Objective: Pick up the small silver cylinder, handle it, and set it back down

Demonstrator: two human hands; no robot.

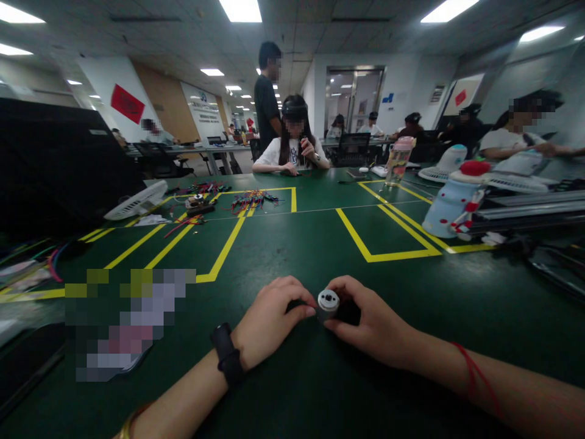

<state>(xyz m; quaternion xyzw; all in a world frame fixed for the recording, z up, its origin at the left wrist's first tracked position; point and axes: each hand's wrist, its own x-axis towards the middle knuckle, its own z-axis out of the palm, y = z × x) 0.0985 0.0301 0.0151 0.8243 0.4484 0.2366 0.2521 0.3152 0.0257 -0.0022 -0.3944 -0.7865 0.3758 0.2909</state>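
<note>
A small silvery cylinder (328, 303) stands upright near the front middle of the green table (292, 244), its round top with dark holes facing up. My right hand (365, 317) grips it from the right between thumb and fingers. My left hand (278, 311), with a black band on the wrist, is at the cylinder's left side. Its thumb and forefinger are pinched close together, their tips beside the cylinder. Whether anything small is between those fingertips cannot be made out.
Bundles of coloured wires (253, 200) lie at the back left, near a white fan (137, 201) and a black monitor (55, 164). A blue bottle with a red cap (450, 204) and a clear bottle (400, 161) stand right. A person (292, 146) sits across the table.
</note>
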